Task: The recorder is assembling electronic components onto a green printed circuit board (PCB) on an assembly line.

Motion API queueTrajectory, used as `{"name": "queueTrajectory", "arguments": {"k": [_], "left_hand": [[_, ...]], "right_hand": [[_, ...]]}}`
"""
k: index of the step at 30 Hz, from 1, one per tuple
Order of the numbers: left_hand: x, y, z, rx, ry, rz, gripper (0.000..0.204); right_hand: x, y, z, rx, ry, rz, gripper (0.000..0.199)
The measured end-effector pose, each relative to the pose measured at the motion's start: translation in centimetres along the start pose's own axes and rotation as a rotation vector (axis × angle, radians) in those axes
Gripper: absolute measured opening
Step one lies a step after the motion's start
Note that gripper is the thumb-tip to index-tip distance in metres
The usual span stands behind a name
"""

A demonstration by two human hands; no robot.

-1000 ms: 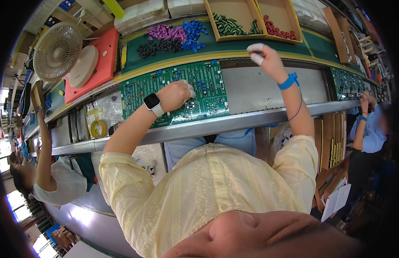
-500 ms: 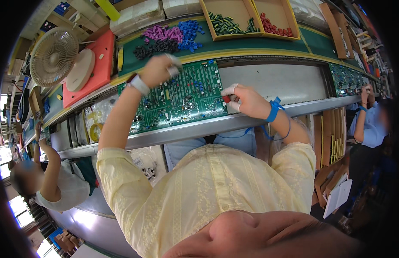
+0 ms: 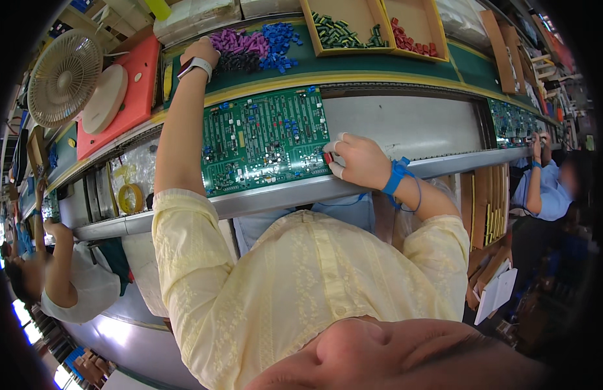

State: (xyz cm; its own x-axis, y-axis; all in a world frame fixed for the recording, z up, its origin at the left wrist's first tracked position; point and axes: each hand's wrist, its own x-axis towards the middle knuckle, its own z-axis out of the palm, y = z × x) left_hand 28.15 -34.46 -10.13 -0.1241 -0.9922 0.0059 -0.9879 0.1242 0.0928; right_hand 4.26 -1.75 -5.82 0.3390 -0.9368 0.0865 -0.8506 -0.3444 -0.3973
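A large green circuit board (image 3: 249,156) with many small parts lies flat on the rail line in front of me. My right hand (image 3: 359,160), white finger covers on its tips, pinches a small red component (image 3: 327,158) at the board's right edge. Beyond the board, my left hand (image 3: 201,53) is at the left end of the loose component piles; its fingers are mostly hidden. Beside it lie black components (image 3: 240,63), purple components (image 3: 243,43) and blue components (image 3: 280,47) on the green mat.
A cardboard box (image 3: 350,53) behind holds green components and red components (image 3: 412,42) in two compartments. At left stand a fan (image 3: 65,78) and a red board (image 3: 135,84). A metal rail (image 3: 262,198) runs along the near side. Co-workers sit at both ends.
My left hand has moved from above the board, away and leftward, to the component piles. My right hand still holds the red component near the board's right edge. The whole view has shifted slightly.
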Motion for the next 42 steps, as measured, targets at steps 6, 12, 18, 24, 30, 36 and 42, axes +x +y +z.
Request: {"name": "queueTrajectory", "arguments": {"k": [6,12,18,24,30,36,42], "left_hand": [[-2.2,-0.6,-0.9,-0.146,0.186,0.082,0.027],[-7.5,0.2,-2.3,-0.615,0.331,0.342,0.023],[-19.6,-0.9,-3.4,-0.953,-0.058,0.341,0.019],[-26.8,-1.9,-2.8,-0.932,-0.265,0.406,0.019],[-27.2,-1.2,-2.0,-0.504,-0.131,0.791,0.014],[-27.4,-1.3,-1.7,-0.490,-0.165,0.784,0.009],[-27.0,-1.4,-1.3,-0.463,-0.133,0.863,0.009]], "right_hand": [[0.5,-0.5,0.5,-0.080,-0.008,-0.041,0.009],[0.7,0.0,0.8,-0.169,-0.059,-0.062,0.009],[0.9,-0.1,0.6,-0.158,-0.083,-0.085,0.013],[8.1,3.4,-4.9,-0.090,-0.057,0.015,0.025],[17.4,16.3,-6.0,-0.561,0.245,0.224,0.034],[19.9,17.9,-5.7,-0.328,-0.028,0.489,0.047],[20.5,20.1,-4.6,-0.298,0.007,0.429,0.039]]}}
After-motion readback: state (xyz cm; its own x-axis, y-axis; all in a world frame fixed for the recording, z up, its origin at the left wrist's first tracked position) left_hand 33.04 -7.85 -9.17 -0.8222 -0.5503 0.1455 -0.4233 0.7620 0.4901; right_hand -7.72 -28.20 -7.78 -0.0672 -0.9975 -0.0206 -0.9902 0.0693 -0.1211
